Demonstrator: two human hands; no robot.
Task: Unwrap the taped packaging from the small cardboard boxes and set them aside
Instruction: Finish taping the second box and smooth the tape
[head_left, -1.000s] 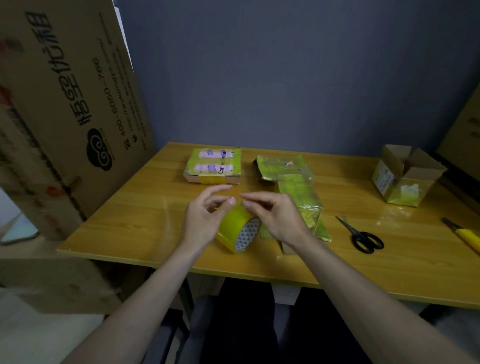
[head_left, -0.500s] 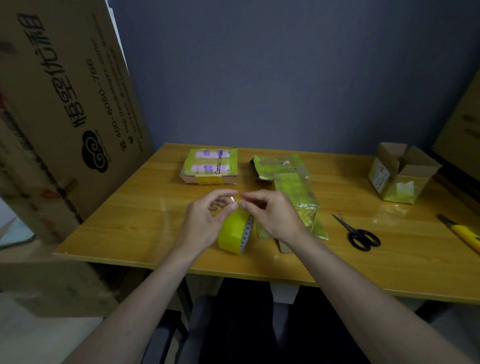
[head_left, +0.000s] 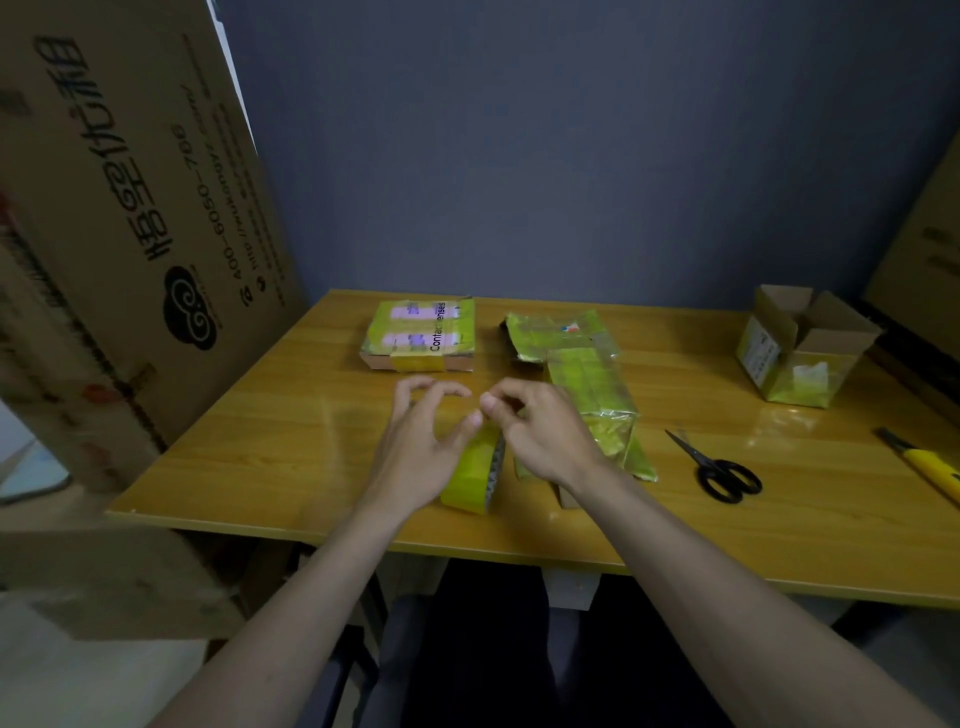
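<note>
A roll of yellow tape stands on edge on the wooden table, between my two hands. My left hand holds the roll from the left, thumb laid on its top and fingers arched above it. The curled fingertips of my right hand pinch at the top of the roll. A flat box wrapped in yellow tape lies beyond my hands. A longer taped box lies behind my right hand, partly hidden by it.
Crumpled yellow wrapping lies at the back middle. At the right stand an opened cardboard box, black scissors and a yellow utility knife. A large printed carton leans at the left edge.
The tape roll has turned from tilted, with its core showing, to standing nearly edge-on. My hands have stayed over it, and the left fingers have lifted and spread.
</note>
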